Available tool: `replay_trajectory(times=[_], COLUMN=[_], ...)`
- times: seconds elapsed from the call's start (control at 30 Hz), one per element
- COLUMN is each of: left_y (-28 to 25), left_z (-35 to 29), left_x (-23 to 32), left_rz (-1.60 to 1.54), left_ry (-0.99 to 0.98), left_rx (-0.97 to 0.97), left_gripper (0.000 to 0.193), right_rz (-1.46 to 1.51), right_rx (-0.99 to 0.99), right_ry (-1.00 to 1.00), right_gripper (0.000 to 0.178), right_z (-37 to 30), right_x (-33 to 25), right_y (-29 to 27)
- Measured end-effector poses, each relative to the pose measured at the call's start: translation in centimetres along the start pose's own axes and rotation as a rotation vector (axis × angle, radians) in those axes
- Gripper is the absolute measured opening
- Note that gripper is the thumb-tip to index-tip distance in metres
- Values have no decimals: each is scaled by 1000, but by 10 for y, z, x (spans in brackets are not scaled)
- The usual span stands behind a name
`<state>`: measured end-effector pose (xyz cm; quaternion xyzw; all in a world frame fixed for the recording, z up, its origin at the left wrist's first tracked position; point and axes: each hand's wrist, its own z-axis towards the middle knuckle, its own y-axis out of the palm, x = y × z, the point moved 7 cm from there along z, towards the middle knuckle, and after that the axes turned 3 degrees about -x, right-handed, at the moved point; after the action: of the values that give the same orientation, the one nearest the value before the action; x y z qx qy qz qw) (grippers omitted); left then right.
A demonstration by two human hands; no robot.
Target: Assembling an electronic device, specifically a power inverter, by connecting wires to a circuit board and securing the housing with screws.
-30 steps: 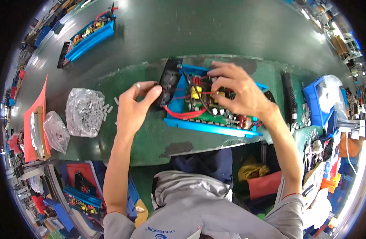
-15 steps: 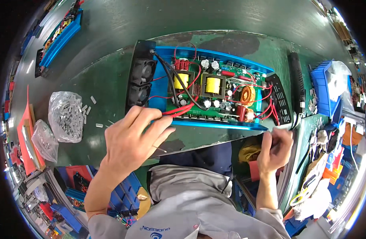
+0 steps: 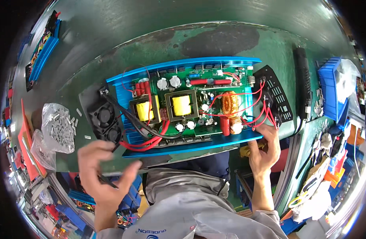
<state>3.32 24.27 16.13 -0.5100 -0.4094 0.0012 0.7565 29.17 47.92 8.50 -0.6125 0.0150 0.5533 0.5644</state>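
Observation:
A blue metal casing (image 3: 199, 145) holds a green circuit board (image 3: 199, 75) with two yellow-wound transformers (image 3: 181, 106) and a copper coil (image 3: 230, 104). My right hand (image 3: 265, 149) grips its near right corner, thumb at the edge, other fingers partly hidden by red wires (image 3: 259, 122). My left hand (image 3: 105, 171), slightly blurred, has thumb and forefinger apart below the black fan panel (image 3: 101, 115). A slender dark tool (image 3: 108, 181) lies across its palm, held by the curled fingers. Thick red leads (image 3: 145, 146) hang over the casing's near left edge.
A black slotted end panel (image 3: 275, 95) stands right of the casing, joined by wires. A bag of small metal pieces (image 3: 58, 129) lies left. Beyond a long black bar (image 3: 303, 85) sits a blue bin (image 3: 330, 89). Another blue unit (image 3: 43, 53) lies far left.
The casing has turned and shifted left and nearer, its fan panel now tilted. My left hand has let go of the red leads and drawn back left. My right hand has taken the casing's corner.

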Motion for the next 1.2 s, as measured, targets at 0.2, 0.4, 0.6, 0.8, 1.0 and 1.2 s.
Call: replay_trajectory(times=[0.2, 0.4, 0.6, 0.8, 1.0, 1.2], left_y=[8, 19, 28, 27, 23, 31], left_z=[-2, 17, 19, 7, -5, 2], left_x=[-50, -68, -84, -82, -91, -88], left_rz=[-259, -325, -573, -550, -564, -663], left_ry=[-677, -802, -702, -768, -738, -718], left_rx=[41, -72, -170, -146, -89, -62], left_gripper=[58, 45, 64, 74, 79, 70], right_rz=[-15, 56, 92, 81, 114, 132], right_rx=[-3, 20, 15, 19, 5, -32], right_ry=[-15, -55, -58, -64, -69, -142], right_gripper=[32, 33, 35, 33, 32, 40], right_z=[5, 10, 10, 10, 12, 15], right_x=[5, 5, 7, 5, 6, 4], right_y=[-2, -1, -4, -4, -3, -4])
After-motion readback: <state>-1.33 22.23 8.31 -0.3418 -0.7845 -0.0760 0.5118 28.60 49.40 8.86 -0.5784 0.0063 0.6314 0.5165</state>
